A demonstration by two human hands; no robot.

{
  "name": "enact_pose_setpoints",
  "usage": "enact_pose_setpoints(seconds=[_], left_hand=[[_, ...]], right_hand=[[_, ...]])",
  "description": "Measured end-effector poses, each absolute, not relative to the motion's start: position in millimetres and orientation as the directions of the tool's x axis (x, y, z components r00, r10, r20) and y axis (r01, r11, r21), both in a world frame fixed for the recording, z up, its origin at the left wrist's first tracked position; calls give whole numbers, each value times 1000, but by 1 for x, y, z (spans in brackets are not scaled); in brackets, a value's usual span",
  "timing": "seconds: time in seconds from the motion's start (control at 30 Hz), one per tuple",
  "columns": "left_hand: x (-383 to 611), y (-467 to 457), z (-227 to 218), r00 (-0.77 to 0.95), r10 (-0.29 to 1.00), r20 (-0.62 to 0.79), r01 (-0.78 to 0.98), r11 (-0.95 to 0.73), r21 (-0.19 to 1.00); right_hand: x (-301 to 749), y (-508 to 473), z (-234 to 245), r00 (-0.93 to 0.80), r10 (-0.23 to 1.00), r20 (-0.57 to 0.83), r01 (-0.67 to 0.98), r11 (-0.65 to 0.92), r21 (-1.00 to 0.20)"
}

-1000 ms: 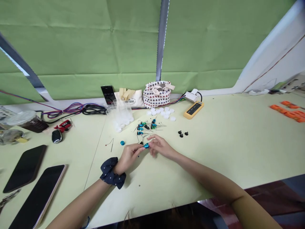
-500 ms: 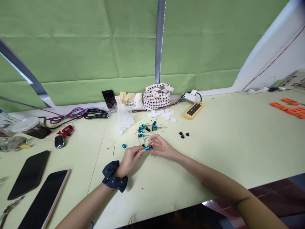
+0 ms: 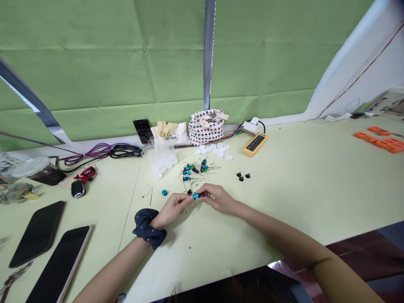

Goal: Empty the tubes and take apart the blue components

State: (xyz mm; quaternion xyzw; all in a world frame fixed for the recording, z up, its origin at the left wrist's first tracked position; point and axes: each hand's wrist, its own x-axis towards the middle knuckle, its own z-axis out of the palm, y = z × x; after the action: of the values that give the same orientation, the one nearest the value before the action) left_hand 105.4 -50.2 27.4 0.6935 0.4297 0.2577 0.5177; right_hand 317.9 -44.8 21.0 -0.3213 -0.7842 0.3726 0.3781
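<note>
Pinch grip of both hands holds a small blue metal cylinder: the left hand and the right hand are closed on it with their fingertips, and neither hand is released. A small black part sits just beside its left end, but I cannot tell if the two are joined. The cylinder is above a pale green table, near its middle. Just behind the hands lies a loose group of blue and black components with thin wire legs. A blue bead and a bent wire are left of the fingers, and three small black knobs are to the right. White bottle caps lie further back, beside clear plastic cups. A dark dotted scrunchie is around the left wrist.
</note>
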Motion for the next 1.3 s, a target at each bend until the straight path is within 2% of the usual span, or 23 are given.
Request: enact_pose_setpoints(seconds=[0.07, 0.1, 0.2, 0.27, 0.3, 0.47, 0.57, 0.63, 0.73, 0.8, 0.93, 0.97, 1.1, 1.23, 1.3], left_hand=[[104, -50, 29, 498, 861, -102, 315, -70, 947], [104, -50, 29, 486, 869, -94, 315, -74, 946], [105, -50, 27, 446, 893, -55, 339, -111, 934], [105, -50, 25, 447, 894, -33, 350, -141, 926], [105, -50, 24, 451, 892, -25, 352, -153, 923], [106, -50, 24, 445, 895, -3, 361, -176, 916], [106, -51, 25, 451, 892, 13, 374, -203, 905], [106, -52, 24, 459, 888, 19, 381, -217, 899], [106, -51, 23, 463, 886, 16, 381, -216, 899], [106, -50, 21, 458, 888, 28, 375, -222, 900], [107, -50, 21, 449, 890, 71, 376, -261, 889], [108, -50, 22, 451, 890, 74, 380, -267, 886], [107, -51, 23, 441, 896, 59, 398, -254, 881], [108, -50, 22, 440, 896, 60, 405, -257, 877], [109, -50, 21, 444, 894, 65, 401, -263, 878]], right_hand=[[319, -45, 23, -512, 774, 373, 213, 535, -818], [318, -45, 23, -499, 794, 347, 200, 495, -845], [314, -43, 20, -437, 889, 138, 143, 220, -965], [313, -42, 18, -448, 894, -11, 119, 48, -992], [313, -41, 18, -464, 885, -39, 104, 11, -994], [312, -43, 23, -492, 866, 88, -72, 60, -996], [311, -42, 21, -480, 876, -41, -6, -50, -999], [311, -40, 19, -447, 890, -91, 64, -70, -996], [314, -37, 19, -405, 914, 26, 16, 35, -999], [314, -37, 20, -393, 918, 44, -29, 36, -999], [313, -38, 20, -444, 883, -150, 64, -136, -989], [313, -39, 19, -463, 875, -143, 67, -127, -990], [314, -40, 20, -480, 876, 44, -58, 19, -998], [314, -39, 20, -485, 872, -74, -29, -100, -995], [313, -39, 20, -480, 875, -61, -17, -79, -997]])
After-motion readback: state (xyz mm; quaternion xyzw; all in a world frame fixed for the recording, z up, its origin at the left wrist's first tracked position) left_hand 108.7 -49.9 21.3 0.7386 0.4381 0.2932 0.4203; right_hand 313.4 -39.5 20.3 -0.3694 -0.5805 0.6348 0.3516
